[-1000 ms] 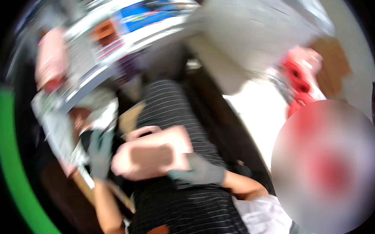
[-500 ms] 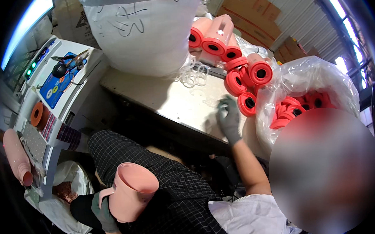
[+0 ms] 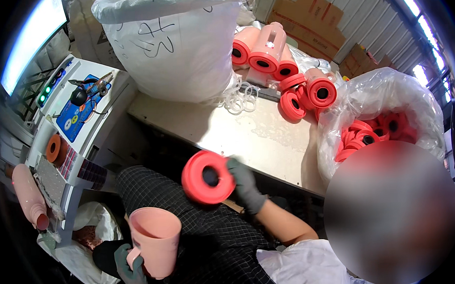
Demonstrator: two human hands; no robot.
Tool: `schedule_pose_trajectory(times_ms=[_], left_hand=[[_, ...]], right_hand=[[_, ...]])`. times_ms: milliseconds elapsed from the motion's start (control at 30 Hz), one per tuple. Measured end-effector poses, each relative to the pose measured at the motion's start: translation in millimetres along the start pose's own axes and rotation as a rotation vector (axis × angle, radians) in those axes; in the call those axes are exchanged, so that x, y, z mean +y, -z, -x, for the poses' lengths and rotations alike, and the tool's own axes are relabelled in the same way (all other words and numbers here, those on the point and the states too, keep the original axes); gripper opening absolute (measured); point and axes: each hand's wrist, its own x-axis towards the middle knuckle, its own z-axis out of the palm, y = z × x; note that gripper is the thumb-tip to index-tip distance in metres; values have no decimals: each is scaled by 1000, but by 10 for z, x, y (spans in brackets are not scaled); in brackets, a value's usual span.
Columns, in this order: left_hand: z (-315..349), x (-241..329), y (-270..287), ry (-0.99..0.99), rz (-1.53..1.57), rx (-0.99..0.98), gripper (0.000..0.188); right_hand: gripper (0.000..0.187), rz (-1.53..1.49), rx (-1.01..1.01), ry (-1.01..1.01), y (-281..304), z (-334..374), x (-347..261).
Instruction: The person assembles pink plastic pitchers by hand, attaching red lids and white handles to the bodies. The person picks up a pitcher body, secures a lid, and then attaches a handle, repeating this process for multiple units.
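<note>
My left hand [image 3: 130, 269], in a grey-green glove, is closed round the handle of a pink plastic pitcher [image 3: 160, 249]. The pitcher's wide open mouth faces up, tilted a little. My right hand [image 3: 246, 185], gloved too, grips the edge of a round red lid [image 3: 199, 180] with a dark centre. This lid is above my checked trousers, up and to the right of the pitcher and apart from it. On the white table, more red lids [image 3: 292, 105] lie beside several pink vessels [image 3: 267, 48] with red ends.
A clear plastic bag [image 3: 332, 116] of red lids stands at the table's right end. A big white sack [image 3: 179, 58] and thin white rings [image 3: 241, 99] are on the table [image 3: 272, 140]. At left are a white machine [image 3: 94, 129] and a pink bottle [image 3: 29, 194].
My right hand has taken a red lid off the table and brought it left and down over my lap. The pitcher in my left hand has turned slightly more upright.
</note>
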Motion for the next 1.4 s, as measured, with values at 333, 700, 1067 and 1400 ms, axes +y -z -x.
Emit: schedule_pose_trajectory(times_ms=[333, 700, 1067, 1400], left_hand=[[214, -45, 94, -189, -484, 93, 33], [151, 216, -19, 143, -114, 18, 38], [362, -98, 95, 1, -39, 26, 43], [532, 70, -96, 13, -172, 126, 47]], right_hand=[[58, 913, -493, 968, -785, 394, 394], [53, 524, -637, 711, -1544, 284, -354], [58, 648, -1084, 992, -1687, 517, -161], [50, 753, -1018, 800, -1638, 686, -158]])
